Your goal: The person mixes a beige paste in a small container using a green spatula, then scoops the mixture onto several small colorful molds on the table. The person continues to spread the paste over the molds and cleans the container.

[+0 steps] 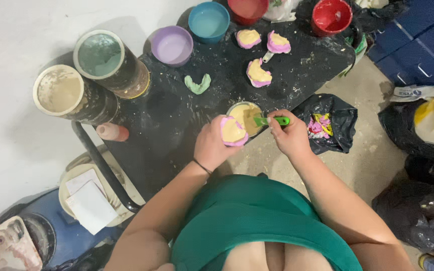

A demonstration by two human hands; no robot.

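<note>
My left hand (212, 145) holds a pink dental impression tray filled with yellow plaster (233, 132), just at the near edge of the black table (177, 110). My right hand (291, 136) grips a green spatula (272, 121) whose blade reaches into a small bowl of yellow mix (244, 114) beside the held mould. Three more filled pink moulds lie farther back on the table: one (258, 73) in the middle, one (247, 38) behind it and one (279, 43) to its right.
A green impression (198, 84) lies on the table. Purple (171, 45), blue (209, 21) and two red bowls (331, 16) stand at the back. Two large tubs (59, 91) sit at left. Black bags (330, 123) lie on the floor at right, blue crates (418, 45) beyond.
</note>
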